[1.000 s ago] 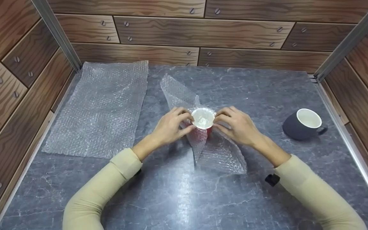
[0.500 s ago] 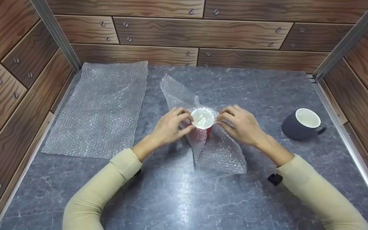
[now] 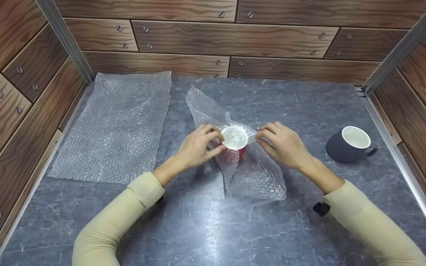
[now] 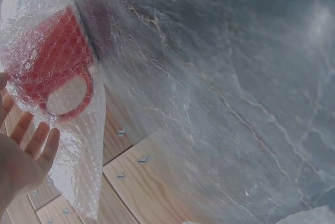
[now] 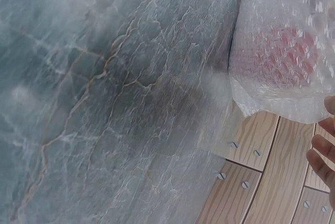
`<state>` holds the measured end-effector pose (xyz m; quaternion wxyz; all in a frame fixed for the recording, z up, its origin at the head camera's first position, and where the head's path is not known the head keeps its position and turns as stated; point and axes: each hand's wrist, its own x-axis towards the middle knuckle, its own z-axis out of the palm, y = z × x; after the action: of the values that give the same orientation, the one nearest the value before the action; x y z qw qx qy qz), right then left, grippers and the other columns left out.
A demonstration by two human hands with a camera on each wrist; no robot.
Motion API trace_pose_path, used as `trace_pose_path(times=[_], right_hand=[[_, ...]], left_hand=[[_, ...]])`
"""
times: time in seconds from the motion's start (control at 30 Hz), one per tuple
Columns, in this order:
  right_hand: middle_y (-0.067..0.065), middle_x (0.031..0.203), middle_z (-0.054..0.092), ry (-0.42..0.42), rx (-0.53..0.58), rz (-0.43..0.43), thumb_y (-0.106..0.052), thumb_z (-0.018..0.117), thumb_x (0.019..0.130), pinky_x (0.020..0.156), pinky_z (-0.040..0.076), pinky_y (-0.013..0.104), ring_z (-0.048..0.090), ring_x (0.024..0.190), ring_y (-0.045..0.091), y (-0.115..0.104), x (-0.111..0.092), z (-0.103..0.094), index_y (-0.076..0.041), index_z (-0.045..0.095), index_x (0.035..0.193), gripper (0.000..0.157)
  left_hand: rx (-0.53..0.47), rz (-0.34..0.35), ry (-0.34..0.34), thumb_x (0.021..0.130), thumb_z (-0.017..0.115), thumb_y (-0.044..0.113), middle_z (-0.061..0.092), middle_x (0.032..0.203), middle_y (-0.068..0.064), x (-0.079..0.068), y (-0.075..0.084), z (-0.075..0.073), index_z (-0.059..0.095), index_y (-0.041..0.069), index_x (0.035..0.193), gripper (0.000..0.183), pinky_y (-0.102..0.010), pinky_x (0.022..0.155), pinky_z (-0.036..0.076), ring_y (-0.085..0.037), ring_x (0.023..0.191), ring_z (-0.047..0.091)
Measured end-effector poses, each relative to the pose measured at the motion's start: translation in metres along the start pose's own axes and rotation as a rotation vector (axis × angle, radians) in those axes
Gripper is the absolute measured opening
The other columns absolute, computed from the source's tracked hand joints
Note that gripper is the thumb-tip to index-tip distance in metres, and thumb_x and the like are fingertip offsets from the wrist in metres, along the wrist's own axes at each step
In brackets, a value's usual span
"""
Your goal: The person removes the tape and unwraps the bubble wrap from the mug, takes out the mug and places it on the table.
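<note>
A red mug [image 3: 241, 153] with a white inside stands upright at mid-table, partly wrapped in a sheet of bubble wrap [image 3: 259, 179]. My left hand [image 3: 198, 146] is at the mug's left rim, thumb and fingertips pinching the wrap against it. To the right of the rim, my right hand [image 3: 283, 146] pinches an edge of the wrap, held out from the mug. In the left wrist view, the mug's handle [image 4: 90, 93] shows through the clear bubbles. Only a blurred red patch of the mug [image 5: 288, 56] comes through the wrap in the right wrist view.
A second bubble wrap sheet [image 3: 113, 129] lies flat on the left of the grey marbled table [image 3: 183, 229]. On the right stands a dark mug [image 3: 340, 149], its handle pointing right. Wood-patterned walls [image 3: 231, 38] and metal posts [image 3: 401, 48] enclose the back and sides.
My right hand has moved a little to the right, away from the mug's rim, drawing the wrap's edge with it. My left hand has stayed in place.
</note>
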<state>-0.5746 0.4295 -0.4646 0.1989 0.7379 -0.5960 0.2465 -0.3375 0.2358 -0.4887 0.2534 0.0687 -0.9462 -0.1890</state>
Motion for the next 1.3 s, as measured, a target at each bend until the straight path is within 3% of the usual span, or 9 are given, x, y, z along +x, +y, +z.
trace_pose_path(times=[0.3, 0.63, 0.97, 1.3], right_hand=[[0.008, 0.097, 0.073, 0.042, -0.032, -0.045, -0.007, 0.085, 0.084, 0.072, 0.061, 0.039, 0.067, 0.086, 0.026, 0.002, -0.003, -0.001, -0.012, 0.074, 0.096, 0.017], [0.006, 0.094, 0.072, 0.043, -0.018, -0.046, 0.001, 0.078, 0.084, 0.068, 0.058, 0.037, 0.066, 0.082, 0.024, 0.006, -0.008, -0.004, -0.012, 0.074, 0.092, 0.016], [0.007, 0.098, 0.073, 0.018, -0.018, -0.006, -0.006, 0.080, 0.086, 0.070, 0.059, 0.037, 0.067, 0.085, 0.025, 0.012, -0.017, -0.006, -0.014, 0.077, 0.101, 0.018], [0.008, 0.099, 0.072, 0.024, -0.046, 0.017, -0.008, 0.082, 0.082, 0.068, 0.057, 0.038, 0.065, 0.084, 0.026, 0.018, -0.025, -0.008, -0.014, 0.078, 0.106, 0.025]], left_hand=[[0.000, -0.005, 0.004, 0.098, 0.074, 0.037, 0.071, 0.119, -0.005, 0.000, -0.001, 0.001, 0.074, 0.014, 0.109, 0.025, -0.037, 0.089, 0.061, -0.023, 0.107, 0.064], [0.001, -0.006, 0.013, 0.098, 0.074, 0.037, 0.071, 0.118, -0.005, -0.001, 0.000, 0.002, 0.074, 0.015, 0.109, 0.025, -0.037, 0.090, 0.061, -0.023, 0.107, 0.064], [-0.022, -0.033, -0.011, 0.098, 0.074, 0.037, 0.070, 0.121, -0.004, -0.001, 0.000, 0.001, 0.074, 0.015, 0.110, 0.025, -0.039, 0.091, 0.060, -0.023, 0.108, 0.064], [-0.012, -0.014, 0.004, 0.098, 0.074, 0.036, 0.071, 0.119, -0.004, -0.001, -0.001, 0.002, 0.074, 0.015, 0.109, 0.024, -0.037, 0.091, 0.061, -0.022, 0.107, 0.064]])
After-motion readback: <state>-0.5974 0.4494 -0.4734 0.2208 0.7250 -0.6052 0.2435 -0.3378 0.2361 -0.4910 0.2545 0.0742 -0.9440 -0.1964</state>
